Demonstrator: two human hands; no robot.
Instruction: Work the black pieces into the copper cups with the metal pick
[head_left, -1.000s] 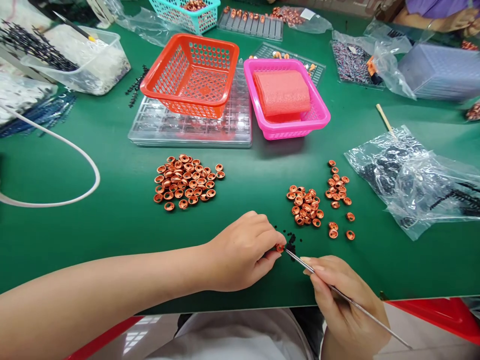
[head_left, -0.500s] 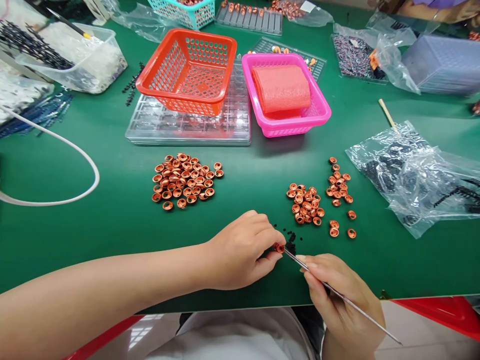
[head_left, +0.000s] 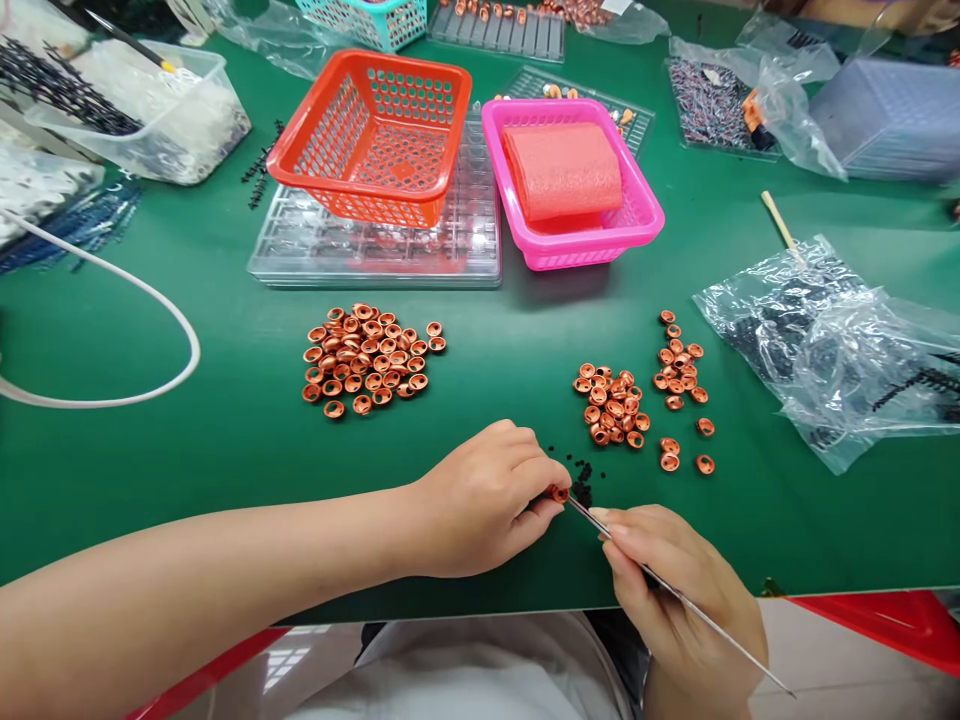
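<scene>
Copper-coloured piece (head_left: 559,494): small, rounded, shiny, with an opening in the face toward the camera; located near the front edge of the green worktop (head_left: 480,330), at the fingertips of the left hand (head_left: 487,500). That hand's grip is closed to a narrow pinch, thumb below and forefinger above, and the fingers hide part of the piece. The right hand (head_left: 679,590) has its grip closed pen-fashion on a thin metal tool (head_left: 697,612), tip at the piece; whether it enters the opening cannot be told. Small black bits (head_left: 583,492) lie just beside the tip. Similar pieces lie loose in a left pile (head_left: 367,355), a right pile (head_left: 615,408) and a scattered group (head_left: 679,375). Behind, an orange basket (head_left: 409,160) rests on clear trays (head_left: 375,268); next to it, a pink basket (head_left: 577,252) contains a coral-red roll (head_left: 566,165). A clear plastic bag (head_left: 840,350) with dark contents lies at right.
</scene>
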